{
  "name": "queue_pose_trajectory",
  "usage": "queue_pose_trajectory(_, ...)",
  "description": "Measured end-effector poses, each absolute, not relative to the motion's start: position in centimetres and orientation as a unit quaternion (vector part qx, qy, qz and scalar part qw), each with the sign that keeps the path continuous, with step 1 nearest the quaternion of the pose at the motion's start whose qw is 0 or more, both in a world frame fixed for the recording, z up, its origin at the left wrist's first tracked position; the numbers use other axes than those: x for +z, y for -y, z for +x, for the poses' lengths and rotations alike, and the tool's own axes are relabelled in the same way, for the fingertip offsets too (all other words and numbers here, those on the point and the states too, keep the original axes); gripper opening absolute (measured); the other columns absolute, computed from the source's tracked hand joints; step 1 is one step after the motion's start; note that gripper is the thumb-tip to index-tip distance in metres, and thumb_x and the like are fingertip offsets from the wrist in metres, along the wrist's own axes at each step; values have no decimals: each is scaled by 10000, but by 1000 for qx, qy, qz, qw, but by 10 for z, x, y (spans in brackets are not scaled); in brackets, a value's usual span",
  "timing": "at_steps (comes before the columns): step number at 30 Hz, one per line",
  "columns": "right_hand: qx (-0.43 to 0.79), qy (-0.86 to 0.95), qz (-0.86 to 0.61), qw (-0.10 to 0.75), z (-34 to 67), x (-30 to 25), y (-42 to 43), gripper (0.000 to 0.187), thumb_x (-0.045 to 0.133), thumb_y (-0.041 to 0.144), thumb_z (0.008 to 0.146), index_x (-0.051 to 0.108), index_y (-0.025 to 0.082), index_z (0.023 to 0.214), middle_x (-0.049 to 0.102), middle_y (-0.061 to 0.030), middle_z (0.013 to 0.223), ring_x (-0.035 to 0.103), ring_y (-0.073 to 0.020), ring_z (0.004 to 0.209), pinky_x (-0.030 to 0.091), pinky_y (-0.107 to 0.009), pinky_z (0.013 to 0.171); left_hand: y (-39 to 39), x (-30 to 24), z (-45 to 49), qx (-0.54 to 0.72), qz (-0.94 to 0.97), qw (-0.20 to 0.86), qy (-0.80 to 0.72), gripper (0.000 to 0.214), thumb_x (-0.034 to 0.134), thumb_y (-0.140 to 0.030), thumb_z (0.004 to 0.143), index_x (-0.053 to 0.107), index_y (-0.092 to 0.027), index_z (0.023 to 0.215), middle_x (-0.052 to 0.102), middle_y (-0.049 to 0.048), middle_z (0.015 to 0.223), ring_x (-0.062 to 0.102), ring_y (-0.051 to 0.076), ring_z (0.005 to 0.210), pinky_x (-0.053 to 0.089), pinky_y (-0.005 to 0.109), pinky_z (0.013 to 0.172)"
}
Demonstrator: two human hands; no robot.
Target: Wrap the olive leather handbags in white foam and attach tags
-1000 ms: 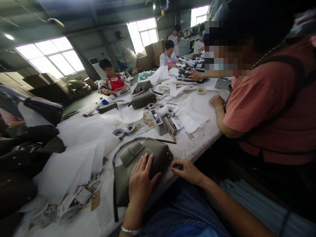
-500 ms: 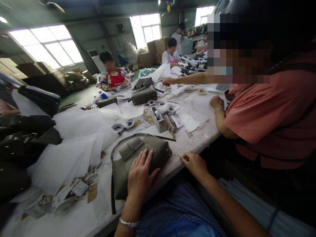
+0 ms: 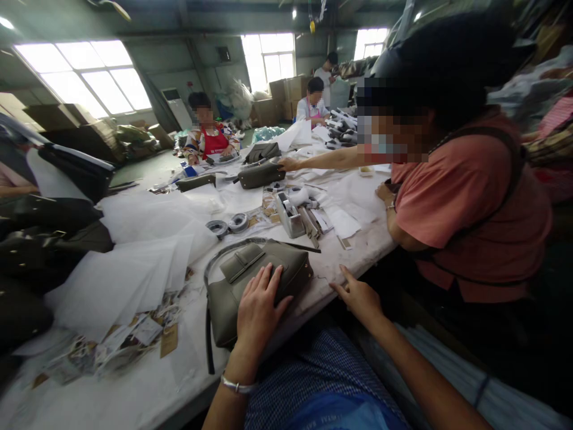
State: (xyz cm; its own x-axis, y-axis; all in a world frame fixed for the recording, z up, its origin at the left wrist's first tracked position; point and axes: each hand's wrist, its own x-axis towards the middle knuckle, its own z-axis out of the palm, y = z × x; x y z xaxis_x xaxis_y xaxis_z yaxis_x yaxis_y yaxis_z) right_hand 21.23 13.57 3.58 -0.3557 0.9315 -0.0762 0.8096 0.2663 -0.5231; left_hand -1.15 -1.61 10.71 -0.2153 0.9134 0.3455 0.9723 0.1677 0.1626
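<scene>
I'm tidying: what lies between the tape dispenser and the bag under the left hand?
In the head view, a dark strip lies between the dispenser and bag.

The soft-sided, olive-grey, leather-look handbag (image 3: 228, 298) is displaying round gold-toned metal studs (image 3: 308, 264). The flat, white, paper-like sheets (image 3: 134, 280) are appearing translucent. The draped blue cloth garment (image 3: 286, 376) is bearing a fine check.

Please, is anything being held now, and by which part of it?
Nothing is visibly clasped: the left grip rests spread on the olive bag, and the right grip shows nothing held.
</scene>
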Motion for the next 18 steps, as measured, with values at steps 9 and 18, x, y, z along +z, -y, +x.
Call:
queue_pose_trajectory(9,720,515,-349,309,214,64,-86,491,695,554,807,672,160,1100,595,25,586,436,-74,418,356,-225,462,21,113,23,-492,-562,-83,660,256,567,-236,933,679,-270,1161,719,31,1125,689,177,1003,557,296,911)
queue_pose_trajectory(18,777,554,-243,172,195,84,-50,391,584,505,925,665,137,818,596,5,623,465,-53,457,326,-192,468,42,104,57,-571,-458,-232,640,119,741,-257,808,775,-245,921,739,37,943,692,175,887,557,269,815)
